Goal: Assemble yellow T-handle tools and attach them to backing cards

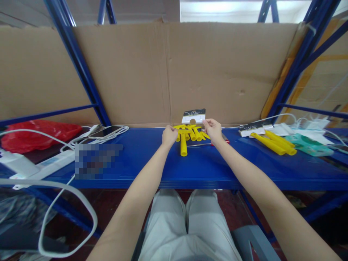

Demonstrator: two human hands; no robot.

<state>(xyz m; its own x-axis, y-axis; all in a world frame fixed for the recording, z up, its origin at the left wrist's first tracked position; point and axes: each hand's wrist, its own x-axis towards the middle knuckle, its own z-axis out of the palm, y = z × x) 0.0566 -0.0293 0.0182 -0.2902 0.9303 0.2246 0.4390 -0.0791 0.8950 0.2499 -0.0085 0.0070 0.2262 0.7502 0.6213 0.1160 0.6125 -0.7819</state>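
Several yellow T-shaped plastic tools [193, 133] with round hollow handles lie bunched on the blue shelf top, handles toward me. One yellow T-shaped tool [183, 145] sticks out nearest to me. My left hand [170, 136] is closed in a pinch at the left end of its crossbar. A black and white card [194, 116] with a round cutout stands up behind the bunch. My right hand [212, 129] pinches the lower right corner of this card between thumb and fingers. Behind my right wrist, a dark flat thing with a red edge [226, 139] is partly hidden.
On the right lie two yellow tools [273, 144], another black and white card [254, 128] and a green packet [310, 145]. A red plastic bag [40, 135], a white power strip [51, 165], a phone [106, 132] and cables occupy the left. Cardboard [168, 72] walls the back.
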